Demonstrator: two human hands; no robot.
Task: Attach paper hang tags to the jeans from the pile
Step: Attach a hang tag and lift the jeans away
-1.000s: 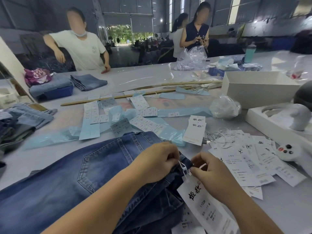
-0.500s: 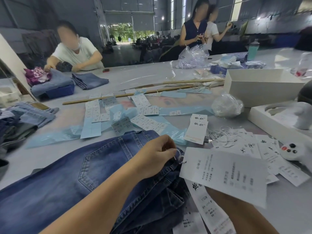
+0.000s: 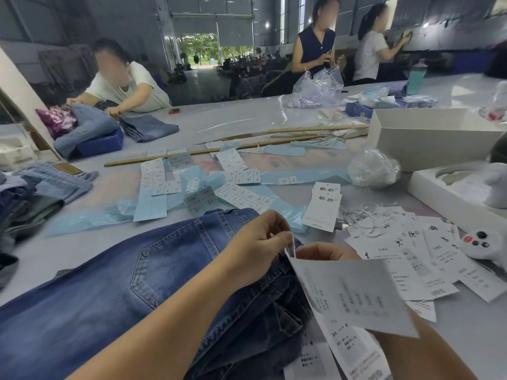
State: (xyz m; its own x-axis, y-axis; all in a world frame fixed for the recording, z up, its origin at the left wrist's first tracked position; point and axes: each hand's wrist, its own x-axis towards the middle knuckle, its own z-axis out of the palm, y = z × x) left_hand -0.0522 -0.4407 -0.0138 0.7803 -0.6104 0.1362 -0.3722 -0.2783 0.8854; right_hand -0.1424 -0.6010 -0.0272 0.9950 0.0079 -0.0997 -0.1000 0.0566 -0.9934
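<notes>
Now, entries from my remote seat, head view only.
Jeans: I see the blue jeans spread back pocket up on the grey table, waistband towards the right, on top of darker folded denim.
Left hand: my left hand rests on the waistband, with thumb and fingertips pinched narrow on a thin white loop at the band's edge.
Right hand: my right hand is mostly hidden behind a hang tag; only the knuckles show just beside the left hand, so I cannot tell its grip.
Hang tag: white, printed, blurred, tilted up off the table, its top corner meeting the loop at the left fingertips.
Tag supply: loose tags are fanned out right of the jeans, and a neat stack lies beyond the hands.
Strings: white cords are tangled between the stack and the loose tags.
Jeans pile: folded pairs sit at the left edge.
Far side: blue label strips are scattered mid-table, with a white box on the right.
</notes>
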